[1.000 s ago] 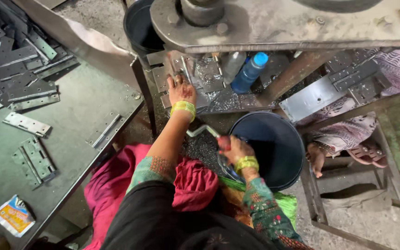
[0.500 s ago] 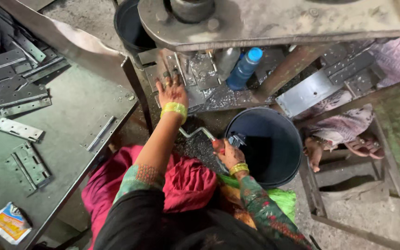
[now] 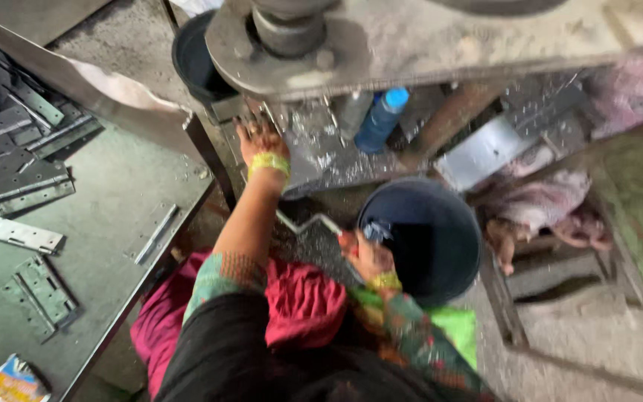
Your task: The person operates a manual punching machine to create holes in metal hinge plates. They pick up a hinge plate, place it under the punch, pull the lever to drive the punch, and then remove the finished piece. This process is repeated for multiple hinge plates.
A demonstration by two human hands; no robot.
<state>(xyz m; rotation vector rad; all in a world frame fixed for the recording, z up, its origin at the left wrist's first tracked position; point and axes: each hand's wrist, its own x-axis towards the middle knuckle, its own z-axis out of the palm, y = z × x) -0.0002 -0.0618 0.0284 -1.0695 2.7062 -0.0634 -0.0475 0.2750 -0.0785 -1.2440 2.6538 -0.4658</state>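
Reaching forward, the left hand (image 3: 260, 141) lies flat with fingers spread on the metal bed (image 3: 321, 152) under the heavy press head (image 3: 411, 37), palm down among small shiny pieces; it grips nothing that I can see, though its fingertips run into the shadow beneath the machine. A yellow bangle (image 3: 269, 161) sits at that wrist. Nearer and to the right, the right hand (image 3: 366, 249) is curled at the near-left rim of the dark bucket (image 3: 429, 238), and something small and bluish shows at its fingertips; the blur is too strong to tell whether the fingers pinch it or merely touch it. So the bucket lies just right of the right hand, touching or almost touching it, while the left hand is well apart from it, farther away and to the left. The right hand is plainly the nearer one to the bucket's mouth. Between the two hands a bent pale metal strip (image 3: 308, 222) lies roughly crosswise. Beyond the bucket a blue bottle (image 3: 381, 119) leans on the press bed, its long axis tilted up toward the far right. Far left, flat grey hinge plates (image 3: 24, 234) lie scattered on the green table (image 3: 113, 186), and a small colourful packet (image 3: 13, 380) sits at its near corner.
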